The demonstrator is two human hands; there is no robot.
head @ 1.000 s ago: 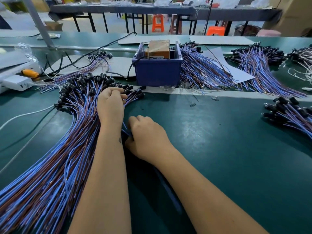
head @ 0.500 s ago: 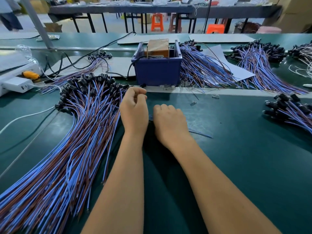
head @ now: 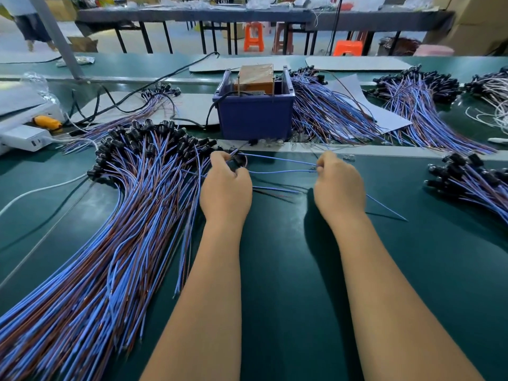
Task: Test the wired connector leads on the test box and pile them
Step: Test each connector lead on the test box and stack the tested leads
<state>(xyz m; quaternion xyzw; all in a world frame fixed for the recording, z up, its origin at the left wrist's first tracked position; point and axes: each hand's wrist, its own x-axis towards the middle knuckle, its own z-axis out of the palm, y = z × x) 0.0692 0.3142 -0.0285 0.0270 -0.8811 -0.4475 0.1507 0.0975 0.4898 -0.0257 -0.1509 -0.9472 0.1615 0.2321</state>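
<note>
Both hands work just above the green bench top (head: 288, 270), well apart from each other, with a few blue leads (head: 280, 165) stretched between them. The left hand (head: 226, 185) is curled, its fingers closed round the black connector ends (head: 238, 160) of those leads. The right hand (head: 339, 185) is likewise curled, pinching the far ends of the same wires between thumb and fingers; one loose blue wire (head: 384, 207) trails away to the right of its wrist. Straight ahead of the gap between the hands stands the blue test box (head: 255, 119), with an orange-brown block (head: 257, 78) inside it and a black cable running off its left side. To the left of the left hand, and partly touching it, lies a big fan of blue and brown leads (head: 115, 243), their black connectors bunched at the far end. To the right of the right hand, well apart, sits a smaller bundle (head: 472, 180). Further piles (head: 330, 116) lie beyond the hands, beside the box. Far to the left of the left hand rests a white device (head: 24, 136) with an orange part.
</note>
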